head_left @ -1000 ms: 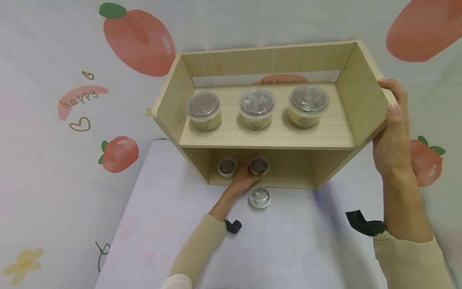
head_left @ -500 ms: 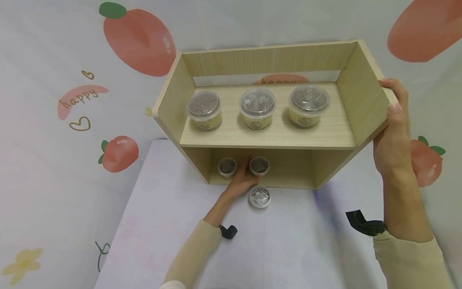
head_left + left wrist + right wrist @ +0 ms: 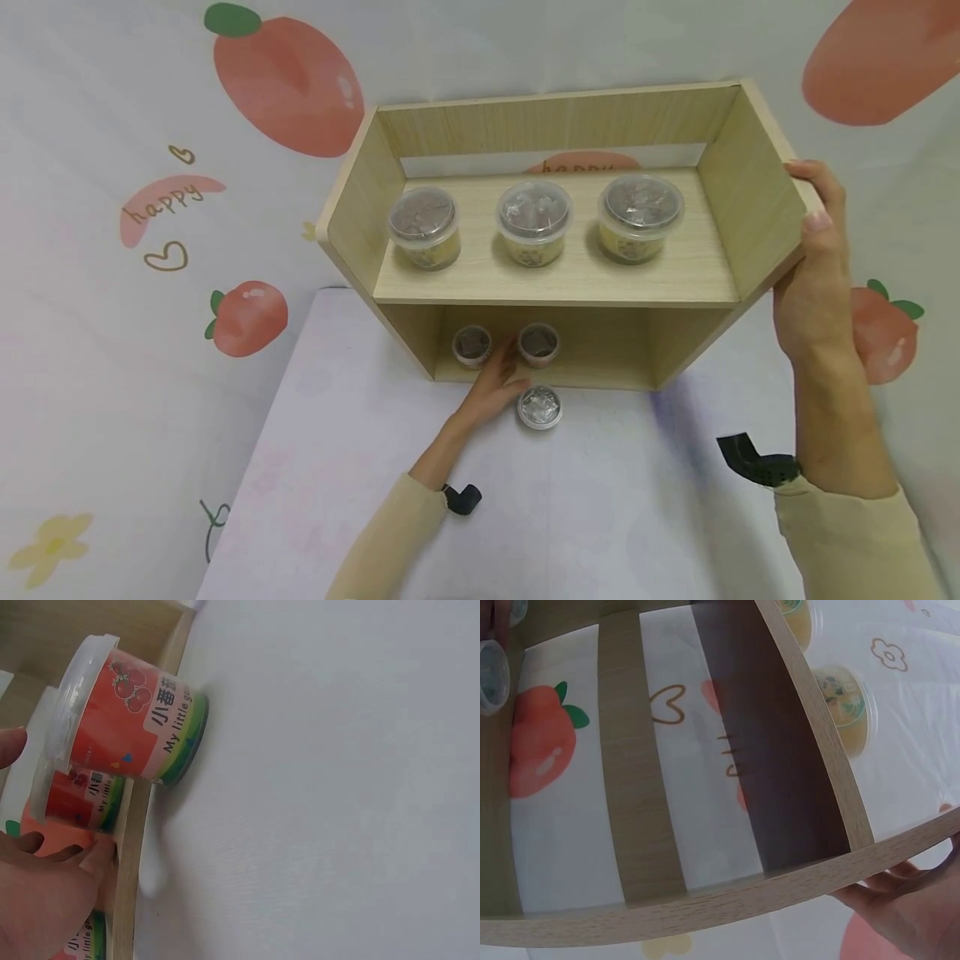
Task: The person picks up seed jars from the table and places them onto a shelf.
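My left hand [image 3: 492, 387] reaches to the front of the lower shelf, fingers loosely extended between two lidded tubs, the left tub [image 3: 472, 346] and the right tub [image 3: 539, 345]. It holds neither. A third lidded tub [image 3: 540, 407] stands on the table just in front of the shelf, near my left thumb. In the left wrist view this front tub [image 3: 139, 720] shows a red label with tomatoes, and my left hand [image 3: 45, 900] is at the lower left. My right hand [image 3: 817, 275] grips the right side panel of the wooden two-tier shelf [image 3: 772, 183], thumb on its front edge.
Three larger lidded tubs with yellow labels stand on the upper board: a left one [image 3: 424, 229], a middle one [image 3: 534, 225] and a right one [image 3: 640, 219]. A white table [image 3: 570, 508] lies in front. A fruit-printed cloth [image 3: 97, 333] hangs behind.
My left hand has let go of the right tub on the lower shelf and drawn back toward the front left. The tub stays there. My right hand keeps its grip on the shelf.
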A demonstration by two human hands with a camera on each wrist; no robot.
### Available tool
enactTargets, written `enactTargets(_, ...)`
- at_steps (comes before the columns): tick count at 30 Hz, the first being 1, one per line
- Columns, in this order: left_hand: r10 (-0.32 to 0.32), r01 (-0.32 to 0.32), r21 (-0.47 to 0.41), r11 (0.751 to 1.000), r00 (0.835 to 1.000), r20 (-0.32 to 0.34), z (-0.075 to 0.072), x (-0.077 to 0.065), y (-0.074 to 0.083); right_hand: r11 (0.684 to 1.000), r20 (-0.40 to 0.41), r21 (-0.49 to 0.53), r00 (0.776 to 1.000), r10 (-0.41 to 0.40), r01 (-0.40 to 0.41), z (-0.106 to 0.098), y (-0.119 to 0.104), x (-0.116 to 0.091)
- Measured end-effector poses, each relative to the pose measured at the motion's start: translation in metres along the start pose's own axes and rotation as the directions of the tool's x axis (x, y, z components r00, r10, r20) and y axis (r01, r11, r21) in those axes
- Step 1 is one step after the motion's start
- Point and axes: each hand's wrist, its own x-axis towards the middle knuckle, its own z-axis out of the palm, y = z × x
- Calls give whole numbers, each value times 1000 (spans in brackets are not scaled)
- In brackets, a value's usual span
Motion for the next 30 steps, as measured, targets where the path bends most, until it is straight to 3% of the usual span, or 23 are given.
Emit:
enactTargets(6, -32, 32, -3, 999, 999, -36, 1, -5, -25, 1000, 0, -1, 1000, 12, -12, -1, 1, 0)
enactTargets(8, -35, 35, 6, 999, 999, -33, 1, -9, -26, 1000, -1, -2, 1000, 14, -14, -1, 1, 0)
enactTargets(15, 78, -78, 12, 997, 997, -10, 5, -20, -31, 1000, -8, -15, 1000, -5, 5, 0, -1, 0)
enactTargets(17, 84, -84, 11, 996, 996, -6, 6, -21, -30, 1000, -8, -14, 1000, -8, 8, 0, -1, 0)
enactTargets(25, -39, 38, 12, 999, 993, 110, 9, -26, -24, 1000, 1, 7, 1000, -5, 5, 0, 1, 0)
enactTargets(30, -50, 38, 76, 996, 987, 154, 10, -28, -26, 1000, 7, 2, 1000, -8, 8, 0, 1, 0)
